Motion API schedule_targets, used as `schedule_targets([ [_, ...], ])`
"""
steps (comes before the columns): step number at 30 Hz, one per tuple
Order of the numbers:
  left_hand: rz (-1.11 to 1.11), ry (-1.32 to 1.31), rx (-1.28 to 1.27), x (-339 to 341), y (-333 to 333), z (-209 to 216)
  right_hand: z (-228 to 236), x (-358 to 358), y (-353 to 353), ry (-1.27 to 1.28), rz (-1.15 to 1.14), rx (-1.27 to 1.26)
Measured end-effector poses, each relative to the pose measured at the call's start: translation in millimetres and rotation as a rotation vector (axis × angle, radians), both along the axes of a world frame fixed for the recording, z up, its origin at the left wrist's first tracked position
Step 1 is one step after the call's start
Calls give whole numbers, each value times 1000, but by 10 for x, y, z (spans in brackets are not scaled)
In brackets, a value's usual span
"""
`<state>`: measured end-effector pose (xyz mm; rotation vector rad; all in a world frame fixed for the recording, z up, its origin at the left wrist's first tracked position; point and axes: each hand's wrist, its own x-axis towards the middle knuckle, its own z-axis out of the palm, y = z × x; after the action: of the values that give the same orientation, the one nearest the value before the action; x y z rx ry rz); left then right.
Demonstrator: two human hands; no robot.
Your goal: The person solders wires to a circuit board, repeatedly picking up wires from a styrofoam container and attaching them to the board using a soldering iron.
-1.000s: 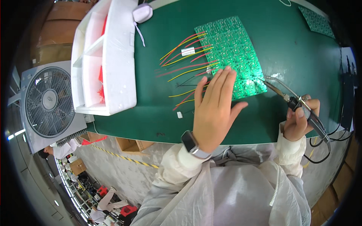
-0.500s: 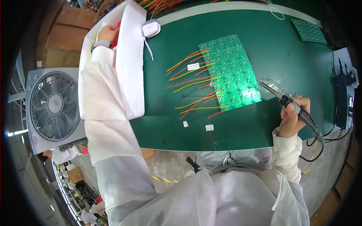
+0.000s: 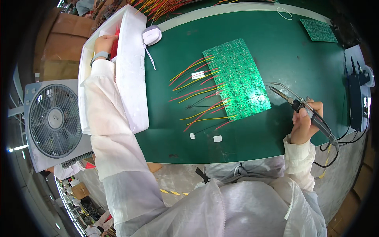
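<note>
My right hand (image 3: 303, 123) grips a soldering iron (image 3: 318, 121) with a thin metal tube along it. The tip points left, just off the right edge of a green circuit board panel (image 3: 239, 79). Red and yellow wires (image 3: 197, 91) stick out from the panel's left side, and a few black ones lie among them. At the left, my left hand (image 3: 104, 44) is inside a white foam box (image 3: 133, 79). Its fingers are curled at a bunch of red wires (image 3: 114, 48); the fingertips are partly hidden.
A white case (image 3: 152, 35) with a strap rests against the box. Small white pieces (image 3: 218, 138) lie near the front edge. Another board panel (image 3: 319, 30) is far right, a soldering station (image 3: 356, 98) at the right edge. A fan (image 3: 55, 118) stands left; wires are heaped behind.
The view has shifted slightly, so the table appears a little lower and further left. My left hand stays in the box at the red wires. The soldering iron is held about as before.
</note>
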<state>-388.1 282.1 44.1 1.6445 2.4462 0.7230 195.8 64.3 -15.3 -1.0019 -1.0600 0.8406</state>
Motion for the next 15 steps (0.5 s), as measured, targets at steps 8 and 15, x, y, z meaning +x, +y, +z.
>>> schedule_targets([
  [8, 69, -114, 130, 361, -98, 89, 0, 37, -13, -17, -19, -13],
  [15, -214, -299, 662, 176, -33, 45, -9, 20, -23, 57, -34, -27],
])
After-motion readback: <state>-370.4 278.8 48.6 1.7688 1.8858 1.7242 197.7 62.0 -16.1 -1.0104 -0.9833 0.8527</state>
